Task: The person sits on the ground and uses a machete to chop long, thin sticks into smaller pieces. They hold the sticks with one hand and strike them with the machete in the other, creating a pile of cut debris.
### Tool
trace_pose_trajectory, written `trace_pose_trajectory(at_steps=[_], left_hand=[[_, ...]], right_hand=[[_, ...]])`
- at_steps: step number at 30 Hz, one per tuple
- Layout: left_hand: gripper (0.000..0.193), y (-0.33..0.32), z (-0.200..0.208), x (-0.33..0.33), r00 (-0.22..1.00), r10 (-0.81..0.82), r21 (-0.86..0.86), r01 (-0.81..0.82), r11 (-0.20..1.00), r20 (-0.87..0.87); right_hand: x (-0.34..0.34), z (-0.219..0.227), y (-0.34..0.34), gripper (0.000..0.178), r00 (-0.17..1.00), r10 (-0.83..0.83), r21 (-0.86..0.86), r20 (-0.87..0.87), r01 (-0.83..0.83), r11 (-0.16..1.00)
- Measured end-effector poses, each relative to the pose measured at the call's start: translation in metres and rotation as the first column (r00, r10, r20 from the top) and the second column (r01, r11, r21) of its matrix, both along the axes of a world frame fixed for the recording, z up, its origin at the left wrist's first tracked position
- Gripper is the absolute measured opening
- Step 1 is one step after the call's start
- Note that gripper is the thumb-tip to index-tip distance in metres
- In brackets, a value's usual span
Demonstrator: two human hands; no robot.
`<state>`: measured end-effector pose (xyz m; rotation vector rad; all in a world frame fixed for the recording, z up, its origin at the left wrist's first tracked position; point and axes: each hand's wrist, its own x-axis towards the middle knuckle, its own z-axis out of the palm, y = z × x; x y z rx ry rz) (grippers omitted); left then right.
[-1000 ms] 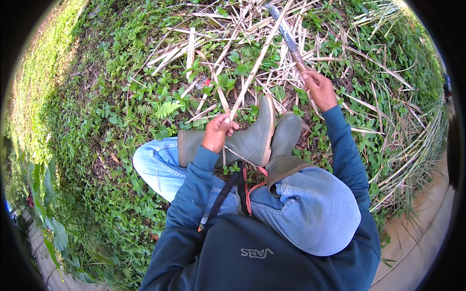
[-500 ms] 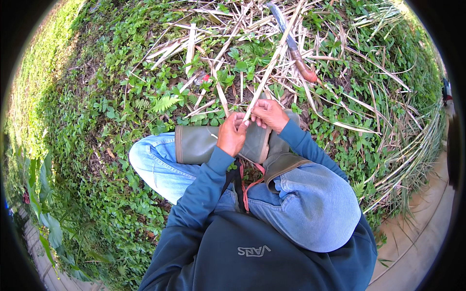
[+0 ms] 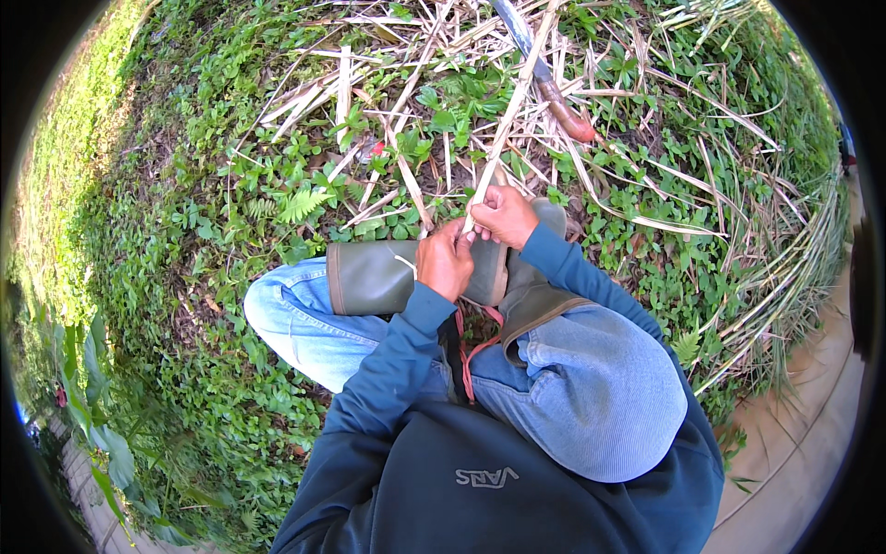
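Observation:
Both my hands meet in front of my crossed legs, over the boots. A long, pale, dry strip [image 3: 507, 120] of split stalk or leaf runs away from them toward the far edge. My left hand [image 3: 445, 261] pinches its near end between thumb and fingers. Just beyond, my right hand [image 3: 506, 218] closes on the same strip with curled fingers. The fingertips of the two hands nearly touch, and the strip's very end is partly hidden by them. Another dry strip [image 3: 406, 175] reaches toward my left hand; whether it is held I cannot tell.
A large knife [image 3: 565, 113] with a brown handle lies beyond my right hand on scattered dry strips [image 3: 443, 42]. Green boots [image 3: 369, 277] cover my lower legs. Low leafy plants surround me. Cut green stalks [image 3: 780, 309] lie at the right, beside a pale paved edge [image 3: 784, 443].
My right hand has shifted slightly left and turned its back more upward around the strip. The ground, knife and strips sit slightly further up and left in view.

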<state>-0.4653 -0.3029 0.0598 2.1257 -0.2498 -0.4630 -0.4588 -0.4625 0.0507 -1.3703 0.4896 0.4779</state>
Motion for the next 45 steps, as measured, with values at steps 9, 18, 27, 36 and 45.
trace_pose_trajectory(at_steps=[9,18,27,36,45], left_hand=[[0.022,0.003,0.018,0.008,0.929,-0.074,-0.207,-0.003,0.978,-0.364],[0.024,0.064,0.02,0.047,0.777,-0.175,-0.387,-0.094,0.917,-0.605],[0.022,0.039,0.018,0.037,0.729,-0.186,-0.385,-0.114,0.916,-0.658],[0.022,0.025,0.021,0.029,0.705,-0.251,-0.408,-0.06,0.911,-0.664],[0.022,0.018,0.022,0.027,0.692,-0.283,-0.427,-0.04,0.903,-0.664]], right_hand=[[-0.007,-0.005,-0.011,0.018,0.946,0.219,-0.48,0.237,-0.082,0.873],[0.011,0.027,-0.129,0.023,0.955,0.278,-0.913,0.1,-0.023,0.408],[-0.007,0.032,-0.01,0.036,0.99,0.126,0.053,0.058,-0.129,0.99],[-0.009,0.006,-0.006,0.014,0.996,0.068,0.168,0.066,-0.078,0.983],[-0.014,0.001,-0.008,0.014,0.974,0.117,-0.123,0.193,-0.094,0.988]])
